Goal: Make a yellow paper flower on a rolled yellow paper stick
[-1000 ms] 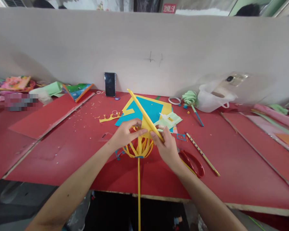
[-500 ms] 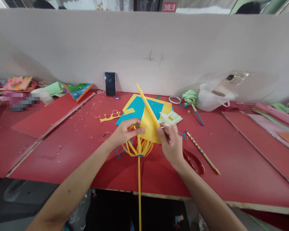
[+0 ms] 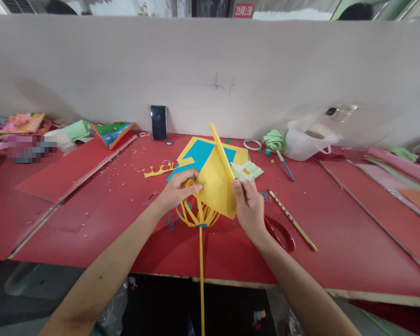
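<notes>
A yellow craft sheet (image 3: 215,186), foam or paper, is held up between my two hands, its right side rolled or folded into a narrow edge that points up. My left hand (image 3: 178,189) pinches the left edge between thumb and fingers. On the right edge, below the rolled part, my right hand (image 3: 250,204) is closed with the thumb on top. Just beneath the sheet is a cage-like ball of yellow strips (image 3: 198,217), partly hidden, with a long yellow stick (image 3: 202,275) running down past the table edge. Blue and yellow sheets (image 3: 198,151) lie behind.
On the red table (image 3: 108,224), red-handled scissors (image 3: 282,235) and a pencil (image 3: 294,219) lie right of my right hand. Farther back are a phone (image 3: 158,122), a green paper flower (image 3: 275,140), a white plastic bag (image 3: 303,140) and a yellow offcut (image 3: 168,169). A white partition (image 3: 126,60) stands behind.
The yellow sheet has turned so more of its flat face shows, and its pointed top has shifted right. Both hands keep hold of it. The view has shifted slightly.
</notes>
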The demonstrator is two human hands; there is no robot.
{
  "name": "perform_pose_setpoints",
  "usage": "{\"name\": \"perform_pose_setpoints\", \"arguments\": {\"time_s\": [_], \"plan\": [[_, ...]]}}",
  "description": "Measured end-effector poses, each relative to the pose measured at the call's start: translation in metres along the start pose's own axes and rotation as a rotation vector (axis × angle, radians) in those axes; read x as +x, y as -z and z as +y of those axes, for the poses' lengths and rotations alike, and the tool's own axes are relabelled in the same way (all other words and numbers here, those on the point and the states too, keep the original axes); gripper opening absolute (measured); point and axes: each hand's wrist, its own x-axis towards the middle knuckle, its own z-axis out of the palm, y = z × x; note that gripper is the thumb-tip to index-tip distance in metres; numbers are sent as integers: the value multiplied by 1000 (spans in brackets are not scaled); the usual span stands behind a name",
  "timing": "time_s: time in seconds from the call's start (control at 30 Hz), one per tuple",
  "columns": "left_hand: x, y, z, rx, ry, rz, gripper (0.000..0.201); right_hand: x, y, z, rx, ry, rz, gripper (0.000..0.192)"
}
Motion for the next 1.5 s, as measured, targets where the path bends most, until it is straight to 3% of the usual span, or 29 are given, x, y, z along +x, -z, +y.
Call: {"name": "perform_pose_setpoints", "arguments": {"time_s": [0.07, 0.2, 0.27, 0.4, 0.47, 0.6, 0.8, 0.93, 1.07, 1.17, 1.3, 1.5], "plan": [[0, 1, 1, -17, 4, 15, 18, 0, 0, 2, 3, -27, -9, 36], [1, 0, 5, -3, 18, 35, 18, -3, -3, 1, 42, -73, -150, 26], [1, 1, 5, -23, 16, 24, 19, -3, -3, 0, 49, -75, -195, 31], [-1, 3, -1, -134, 1, 3, 21, -1, -2, 0, 11, -29, -91, 25], [-2, 4, -6, -179, 7, 9, 20, 1, -1, 2, 14, -27, -51, 32], [-2, 6, -11, -189, 30, 18, 20, 3, -1, 6, 34, -61, -60, 37], [-2, 7, -10, -195, 40, 0, 19, 1, -4, 8, 98, -85, -158, 28], [-2, 9, -12, -237, 29, 19, 16, 1, -3, 6, 94, -79, -98, 25], [-1, 11, -14, -219, 30, 45, 15, 2, -1, 5, 21, -22, -26, 34], [-1, 13, -14, -172, 55, 70, 17, 2, -1, 6, 15, -47, -22, 38], [-2, 14, -13, -170, 78, 81, 19, 1, -3, 9, 59, -37, 5, 29], [-2, 13, -13, -201, 31, 74, 16, 1, -5, 12, 13, -51, -1, 29]]}}
